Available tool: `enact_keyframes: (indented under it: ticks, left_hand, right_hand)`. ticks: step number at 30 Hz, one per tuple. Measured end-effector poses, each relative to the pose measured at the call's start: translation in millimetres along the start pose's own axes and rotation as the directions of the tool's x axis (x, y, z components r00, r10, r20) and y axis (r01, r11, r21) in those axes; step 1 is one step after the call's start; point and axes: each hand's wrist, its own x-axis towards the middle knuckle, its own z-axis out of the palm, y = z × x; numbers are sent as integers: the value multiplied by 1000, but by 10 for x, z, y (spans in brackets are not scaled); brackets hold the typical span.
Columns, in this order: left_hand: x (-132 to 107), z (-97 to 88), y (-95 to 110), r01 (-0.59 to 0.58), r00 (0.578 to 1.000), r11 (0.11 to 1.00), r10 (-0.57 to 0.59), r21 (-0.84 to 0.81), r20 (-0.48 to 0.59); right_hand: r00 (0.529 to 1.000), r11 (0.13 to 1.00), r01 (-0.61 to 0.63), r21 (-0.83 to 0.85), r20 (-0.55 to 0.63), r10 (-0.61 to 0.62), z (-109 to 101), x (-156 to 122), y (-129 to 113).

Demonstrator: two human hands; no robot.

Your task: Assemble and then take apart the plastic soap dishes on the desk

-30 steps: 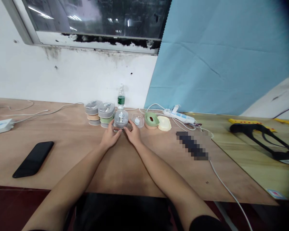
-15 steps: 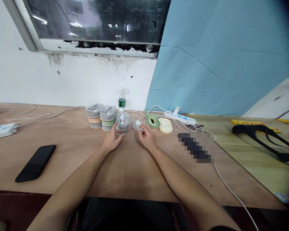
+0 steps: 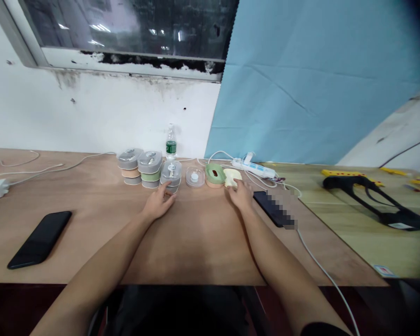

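Observation:
My left hand (image 3: 158, 201) rests beside the front of a short stack of grey boxes with a clear lid (image 3: 171, 171), thumb and fingers apart, fingertips at its near side. My right hand (image 3: 241, 193) reaches to a cream-coloured shallow container (image 3: 232, 176), its thumb and fingers spread at the near and right edge and partly covering it. Between the hands sit a clear lid with a white round centre (image 3: 195, 177) and a green tray with a dark oval slot (image 3: 215, 173), on an orange-tan base.
Two taller stacks of lidded boxes, left (image 3: 129, 161) and middle (image 3: 150, 163), stand by a water bottle (image 3: 171, 142). A power strip (image 3: 254, 168) with cables lies behind right. Black phone (image 3: 40, 239) at left, dark partly blurred device (image 3: 271, 207) at right, black strap frame (image 3: 374, 200) farther right.
My right hand has moved right, from the clear lid to the cream container. My left hand stays by the front stack. The whole view has shifted slightly.

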Motion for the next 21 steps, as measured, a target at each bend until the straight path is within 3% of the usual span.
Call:
enact_keyframes:
  ticks: [5, 15, 21]
  left_hand:
    - [7, 25, -17, -6, 992, 998, -1, 54, 125]
    - [19, 45, -49, -23, 984, 997, 9, 77, 176]
    - [13, 36, -38, -36, 983, 996, 22, 79, 180]
  right_hand:
    - [995, 998, 16, -63, 99, -10, 39, -43, -65]
    - [998, 998, -57, -13, 20, 57, 13, -20, -34]
    - [991, 973, -111, 201, -54, 124, 142, 66, 73]
